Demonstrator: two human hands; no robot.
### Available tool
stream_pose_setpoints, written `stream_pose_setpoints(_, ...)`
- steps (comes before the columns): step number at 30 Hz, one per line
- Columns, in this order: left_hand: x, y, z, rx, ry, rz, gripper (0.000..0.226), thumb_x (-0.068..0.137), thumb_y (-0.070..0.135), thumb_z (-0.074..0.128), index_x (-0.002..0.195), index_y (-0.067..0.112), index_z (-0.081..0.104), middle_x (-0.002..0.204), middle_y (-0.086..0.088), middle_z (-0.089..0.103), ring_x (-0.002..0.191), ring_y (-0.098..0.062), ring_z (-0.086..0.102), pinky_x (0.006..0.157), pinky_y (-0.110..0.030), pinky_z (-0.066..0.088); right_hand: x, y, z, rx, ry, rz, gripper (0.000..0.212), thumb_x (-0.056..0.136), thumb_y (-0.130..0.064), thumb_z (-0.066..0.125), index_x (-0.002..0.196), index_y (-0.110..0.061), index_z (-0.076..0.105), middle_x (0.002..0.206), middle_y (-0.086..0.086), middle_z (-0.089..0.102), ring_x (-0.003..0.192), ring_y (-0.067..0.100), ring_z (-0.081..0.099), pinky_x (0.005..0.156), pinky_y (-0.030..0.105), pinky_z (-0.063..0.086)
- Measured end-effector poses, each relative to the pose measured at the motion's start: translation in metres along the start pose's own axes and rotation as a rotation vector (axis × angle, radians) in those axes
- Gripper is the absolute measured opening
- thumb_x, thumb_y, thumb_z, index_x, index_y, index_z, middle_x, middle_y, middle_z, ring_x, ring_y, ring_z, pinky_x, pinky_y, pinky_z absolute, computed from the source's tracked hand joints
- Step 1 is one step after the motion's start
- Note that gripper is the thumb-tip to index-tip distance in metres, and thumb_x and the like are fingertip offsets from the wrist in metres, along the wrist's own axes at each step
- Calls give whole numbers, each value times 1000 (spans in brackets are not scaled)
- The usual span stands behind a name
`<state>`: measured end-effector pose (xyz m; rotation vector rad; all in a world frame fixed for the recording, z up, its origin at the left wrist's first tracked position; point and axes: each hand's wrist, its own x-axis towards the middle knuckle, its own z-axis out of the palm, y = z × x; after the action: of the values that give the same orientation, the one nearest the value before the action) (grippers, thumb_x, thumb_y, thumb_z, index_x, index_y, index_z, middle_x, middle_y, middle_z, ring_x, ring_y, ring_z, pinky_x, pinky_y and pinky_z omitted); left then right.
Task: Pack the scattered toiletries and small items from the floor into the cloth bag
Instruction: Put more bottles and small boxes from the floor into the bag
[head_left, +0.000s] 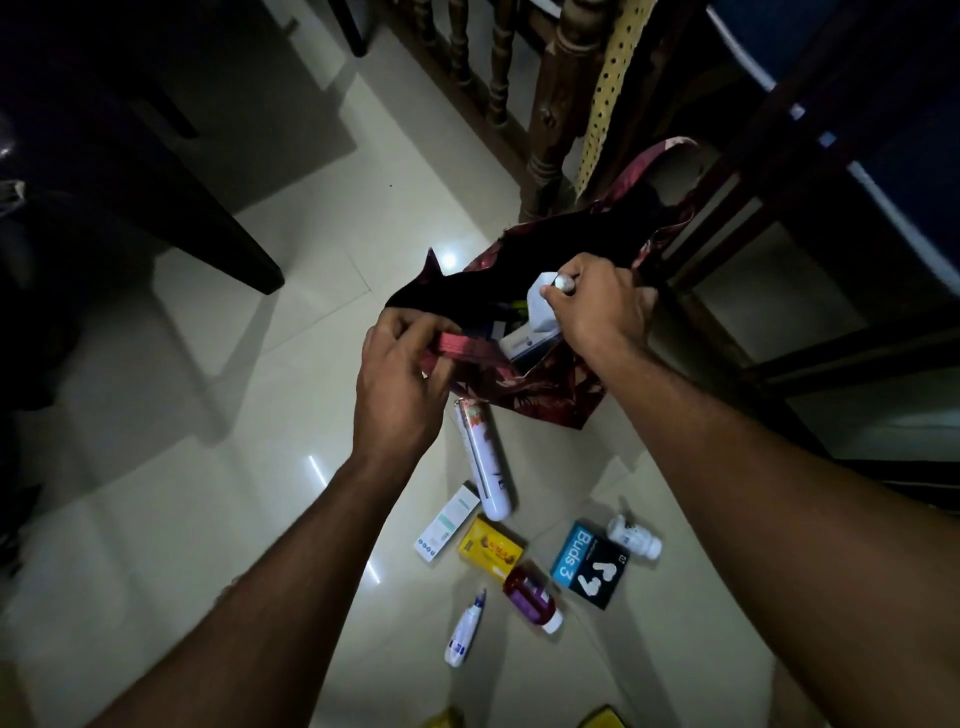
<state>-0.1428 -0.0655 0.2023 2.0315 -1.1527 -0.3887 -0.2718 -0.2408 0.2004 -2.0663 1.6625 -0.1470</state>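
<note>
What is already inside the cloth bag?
Inside the cloth bag, white and blue packages show at the mouth, and the right hand holds a white item there. Everything deeper is hidden in darkness.

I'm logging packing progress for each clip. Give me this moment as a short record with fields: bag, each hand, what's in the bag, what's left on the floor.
bag: cloth bag, mouth held open
left hand: grips the bag's strap at the near rim
right hand: holds a small capped item over the opening
in bag: white box; other contents too dark to tell
on floor: spray can, white carton, yellow box, Buds 3 box, white bottle, purple bottle, small white bottle
</note>
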Motion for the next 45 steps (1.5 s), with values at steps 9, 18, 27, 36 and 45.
stream_pose_setpoints(9,-7,8,1,-100,80,-131,50,93,15,70,138,23,50,127,6,38,117,-7,51,104,-29,51,-12,35,-12,346,210,-12,4,92,-32,63,96,-33,62,100,-8,70,96,13,66,94,45,53)
stream_pose_setpoints(18,-51,-2,13,-225,289,-341,57,88,13,74,135,18,41,130,-11,36,119,-16,49,106,-40,51,-112,111,20,454,104,48,5,88,-28,62,93,-27,63,93,-2,69,87,15,65,84,38,55)
stream_pose_setpoints(27,-170,-95,76,18,-282,-619,61,83,16,77,135,17,46,114,-7,47,108,-29,57,96,-43,48,-195,154,119,354,-458,249,36,85,-23,74,116,-15,57,100,4,65,96,25,64,85,34,50)
stream_pose_setpoints(36,-201,-214,169,330,-598,-623,71,89,30,72,148,16,36,128,-19,51,112,-48,56,86,-48,48,-137,150,258,134,-585,217,80,79,-51,77,137,-7,42,135,18,56,125,38,54,98,46,50)
stream_pose_setpoints(45,-198,-248,190,576,-685,-496,60,90,37,66,142,26,40,122,-9,44,106,-37,58,64,-41,43,-119,135,334,-50,-609,106,90,87,-50,70,151,-9,23,143,17,44,128,39,50,100,44,44)
